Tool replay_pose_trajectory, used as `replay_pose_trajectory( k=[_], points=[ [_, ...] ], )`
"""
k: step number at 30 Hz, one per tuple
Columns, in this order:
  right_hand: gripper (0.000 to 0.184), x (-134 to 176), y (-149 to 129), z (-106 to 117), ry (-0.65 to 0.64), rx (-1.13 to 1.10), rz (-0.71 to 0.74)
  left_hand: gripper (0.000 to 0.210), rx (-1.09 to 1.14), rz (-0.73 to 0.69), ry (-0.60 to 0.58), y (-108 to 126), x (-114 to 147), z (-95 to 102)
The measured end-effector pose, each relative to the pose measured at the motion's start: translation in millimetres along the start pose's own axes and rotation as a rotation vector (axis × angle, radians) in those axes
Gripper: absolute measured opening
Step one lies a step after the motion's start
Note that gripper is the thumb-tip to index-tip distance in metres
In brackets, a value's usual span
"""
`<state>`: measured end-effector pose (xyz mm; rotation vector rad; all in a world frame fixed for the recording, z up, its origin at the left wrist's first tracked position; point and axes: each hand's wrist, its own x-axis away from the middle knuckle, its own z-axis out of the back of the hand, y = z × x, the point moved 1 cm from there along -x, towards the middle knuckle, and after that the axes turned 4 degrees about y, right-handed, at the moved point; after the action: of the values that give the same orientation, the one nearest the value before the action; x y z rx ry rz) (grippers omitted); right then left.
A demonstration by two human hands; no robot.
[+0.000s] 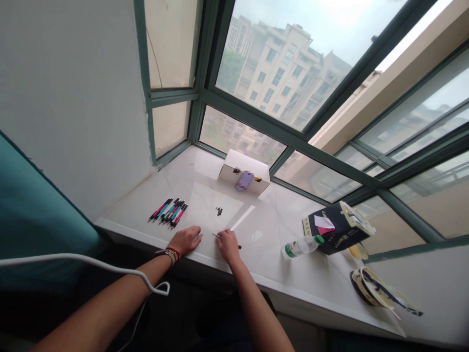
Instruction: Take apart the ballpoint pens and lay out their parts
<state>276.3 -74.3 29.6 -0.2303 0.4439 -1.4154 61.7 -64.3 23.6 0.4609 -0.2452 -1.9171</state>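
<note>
My right hand is closed around a slim pen; its thin end pokes out to the left of the fingers and a dark end shows on the right. On the white sill close to the front edge lies my left hand, thumb and fingers apart, holding nothing. Several click pens in black, red and blue lie side by side to the left, beyond that hand. Small black parts sit on the sill beyond my right hand, too small to make out exactly.
A white box with a blurred purple item stands by the window. To the right are a plastic bottle with a green cap, a dark carton and a round cream-and-black object. A white cable crosses at lower left.
</note>
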Motion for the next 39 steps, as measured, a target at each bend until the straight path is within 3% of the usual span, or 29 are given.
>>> replay_pose_trajectory(
  k=[7, 12, 16, 25, 29, 34, 39],
  points=[
    [0.014, -26.8, -22.7, -8.3, -0.173, 0.145, -0.097, 0.028, -0.033, -0.01, 0.007, 2.0, 1.5, 1.2],
    [0.016, -34.0, -22.8, -8.5, -0.265, 0.214, -0.026, 0.029, -0.011, -0.011, 0.004, 1.2, 1.8, 0.9],
    [0.017, -32.0, -20.4, -7.2, -0.18, 0.152, -0.019, 0.029, 0.005, -0.019, 0.004, -0.5, 1.6, -0.7],
    [0.014, -46.5, -19.5, -23.1, 0.002, -0.236, -0.184, 0.031, 0.027, -0.079, -0.002, -0.4, 3.4, 1.3],
    [0.025, -51.0, -19.6, -27.4, 0.094, -0.316, -0.248, 0.03, 0.05, -0.092, 0.01, -1.1, 3.8, 0.8],
    [0.022, -59.9, -24.0, -26.7, 0.126, -0.467, -0.285, 0.029, 0.094, -0.123, 0.025, -3.3, 4.7, -1.4],
    [0.027, -71.5, -31.9, -29.4, 0.169, -0.802, -0.474, 0.04, 0.117, -0.237, 0.031, -5.3, 5.2, -4.2]
  ],
)
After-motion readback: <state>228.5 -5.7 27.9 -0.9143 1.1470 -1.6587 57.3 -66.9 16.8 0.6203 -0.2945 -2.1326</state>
